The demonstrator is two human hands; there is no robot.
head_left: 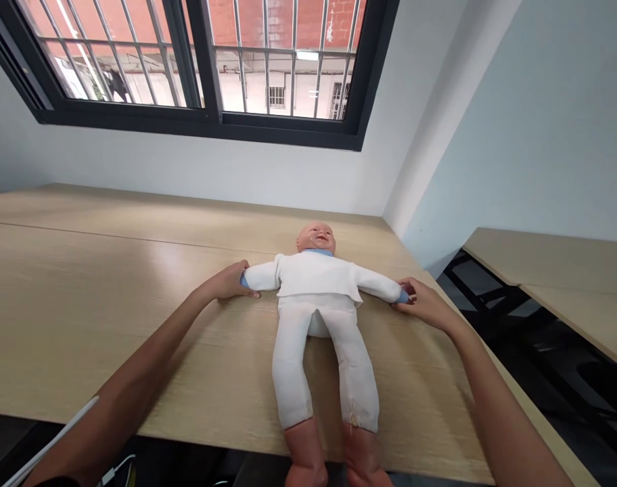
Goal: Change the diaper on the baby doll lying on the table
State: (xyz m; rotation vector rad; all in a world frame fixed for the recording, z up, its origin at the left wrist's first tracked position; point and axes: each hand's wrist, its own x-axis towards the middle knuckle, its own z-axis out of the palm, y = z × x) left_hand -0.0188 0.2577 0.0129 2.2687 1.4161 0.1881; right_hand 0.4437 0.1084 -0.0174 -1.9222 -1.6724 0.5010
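Holding the white sleeve (260,276) of a baby doll (316,274) in the left hand (230,281), fingers curling closed around it, and pinching the blue cuff (402,295) with the right hand (424,304), left arm (136,365) and right arm (491,379) reaching forward and wide apart; doll lying on its back on a wooden table (85,325), feet (329,453) hanging past the near edge (187,427), perhaps sliding off under too strong pulling.

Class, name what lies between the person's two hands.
A white-clothed baby doll lies between the left hand and right hand, arms outstretched, in the head view.
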